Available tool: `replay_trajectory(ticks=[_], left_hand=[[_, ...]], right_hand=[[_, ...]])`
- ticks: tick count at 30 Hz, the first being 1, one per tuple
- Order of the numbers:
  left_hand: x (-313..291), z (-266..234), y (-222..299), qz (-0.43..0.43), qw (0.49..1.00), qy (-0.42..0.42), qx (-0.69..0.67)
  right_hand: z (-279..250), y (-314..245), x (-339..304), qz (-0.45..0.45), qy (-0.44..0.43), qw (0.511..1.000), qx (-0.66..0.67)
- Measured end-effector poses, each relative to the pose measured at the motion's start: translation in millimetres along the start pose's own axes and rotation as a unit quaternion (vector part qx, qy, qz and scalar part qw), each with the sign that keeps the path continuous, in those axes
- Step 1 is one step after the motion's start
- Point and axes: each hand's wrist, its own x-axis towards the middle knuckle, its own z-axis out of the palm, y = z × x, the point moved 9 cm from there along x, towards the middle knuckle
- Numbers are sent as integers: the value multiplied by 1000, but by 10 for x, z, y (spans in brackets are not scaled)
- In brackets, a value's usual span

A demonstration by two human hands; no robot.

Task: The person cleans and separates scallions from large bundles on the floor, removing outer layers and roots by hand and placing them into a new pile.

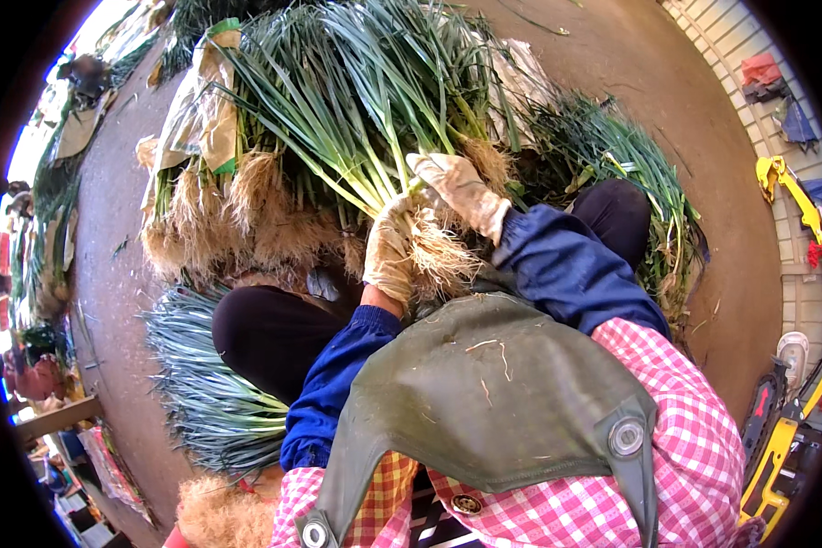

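Note:
My left hand (390, 248), in a pale work glove, is wrapped around a small bunch of green onions (374, 183) just above their roots (443, 254). The white stems and long green leaves fan out away from me, over a larger pile. My right hand (461, 190), gloved too, reaches across from the right, its fingers closed at the stems just above my left hand. Exactly what its fingertips pinch is partly hidden. The dangling pale roots hang toward my olive apron (493, 393).
More onions with bushy roots (201, 210) lie in front, partly covered by a tan sheet (205, 100). Another heap (635, 173) lies at right, and a leafy bundle (215, 374) by my left knee. Yellow tools (776, 457) stand along the right wall. Wet floor (119, 274) stretches left.

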Motion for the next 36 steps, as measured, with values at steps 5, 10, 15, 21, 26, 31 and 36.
replay_trajectory(ticks=[5,10,15,21,26,31,36], left_hand=[[-71,283,-150,-31,999,-25,-16],[294,-344,-18,8,992,6,125],[176,-160,-70,-23,989,-20,148],[172,-177,-19,7,989,-7,144],[42,126,-106,-17,991,-36,124],[-221,352,180,41,995,-88,24],[-467,548,271,-3,984,-159,-77]], right_hand=[[-114,-30,-402,21,-26,996,81],[-530,-665,-235,-75,-42,945,314],[-983,116,-170,97,16,995,-34],[-649,937,-473,170,47,935,-307],[-731,1319,-338,259,73,883,-385],[-804,1093,-274,238,115,960,-86],[-1008,-426,-371,11,136,982,129]])
